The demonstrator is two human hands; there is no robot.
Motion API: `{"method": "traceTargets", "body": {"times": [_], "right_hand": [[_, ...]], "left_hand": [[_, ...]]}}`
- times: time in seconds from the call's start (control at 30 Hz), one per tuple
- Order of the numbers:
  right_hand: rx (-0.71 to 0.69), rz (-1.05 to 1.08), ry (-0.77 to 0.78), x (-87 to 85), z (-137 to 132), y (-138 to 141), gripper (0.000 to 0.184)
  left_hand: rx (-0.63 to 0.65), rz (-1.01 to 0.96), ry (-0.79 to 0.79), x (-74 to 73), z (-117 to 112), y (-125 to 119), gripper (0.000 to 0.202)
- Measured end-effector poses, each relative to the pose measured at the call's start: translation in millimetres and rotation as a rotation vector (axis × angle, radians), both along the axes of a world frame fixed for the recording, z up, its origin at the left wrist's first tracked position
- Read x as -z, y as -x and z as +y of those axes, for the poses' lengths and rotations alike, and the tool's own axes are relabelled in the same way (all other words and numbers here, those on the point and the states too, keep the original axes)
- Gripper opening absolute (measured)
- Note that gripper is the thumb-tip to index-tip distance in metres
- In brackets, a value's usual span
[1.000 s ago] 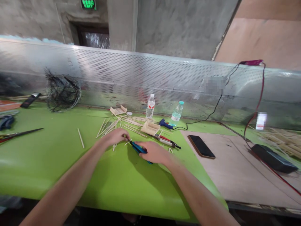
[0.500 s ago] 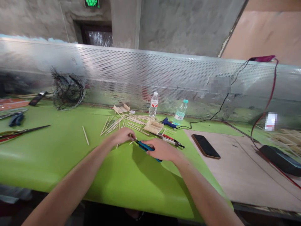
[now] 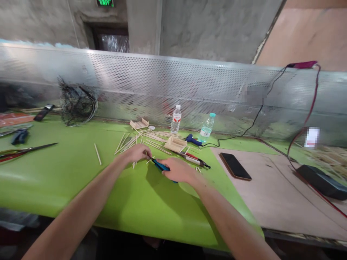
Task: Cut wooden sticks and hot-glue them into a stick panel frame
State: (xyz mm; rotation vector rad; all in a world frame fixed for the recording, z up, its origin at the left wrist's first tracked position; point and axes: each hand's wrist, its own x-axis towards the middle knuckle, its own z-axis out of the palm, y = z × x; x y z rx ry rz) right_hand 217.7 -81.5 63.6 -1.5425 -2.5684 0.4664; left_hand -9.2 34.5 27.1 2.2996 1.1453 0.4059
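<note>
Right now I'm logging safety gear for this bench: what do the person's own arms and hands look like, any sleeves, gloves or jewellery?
Both arms are bare from the bottom edge of the picture to the fingers: no sleeves show. The left hand and right hand wear no gloves. No watch, band or ring can be seen on either wrist or on the fingers, though the picture is somewhat blurred. No cables or markings show on them.

2 water bottles (image 3: 176, 119) + (image 3: 206, 128) upright by perforated metal wall (image 3: 189, 86). Blue glue gun (image 3: 192, 139) btwn them, cable trailing right. Small stick frame (image 3: 175, 143) just left of gun, another frame (image 3: 139, 124) further back. Black phone (image 3: 234, 166) flat on brown board (image 3: 284, 195). Wire tangle (image 3: 77, 104) far left; scissors (image 3: 27, 150) on green mat (image 3: 54, 180)
</note>
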Motion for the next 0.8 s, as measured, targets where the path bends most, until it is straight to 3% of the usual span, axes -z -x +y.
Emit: {"method": "traceTargets", "body": {"times": [0.23,0.5,0.8], "right_hand": [[0.053,0.045,0.068,-1.2,-2.1,-19.0,0.062],[0.034,0.068,0.076,5.4,1.2,-16.9,0.060],[0.034,0.074,0.046,6.1,1.3,-15.9,0.061]], "left_hand": [[0.055,-0.059,0.067,4.7,-3.8,-8.6,0.019],[0.040,0.007,0.042,9.3,7.4,1.7,0.025],[0.016,-0.020,0.082,11.1,1.5,2.1,0.018]]}}
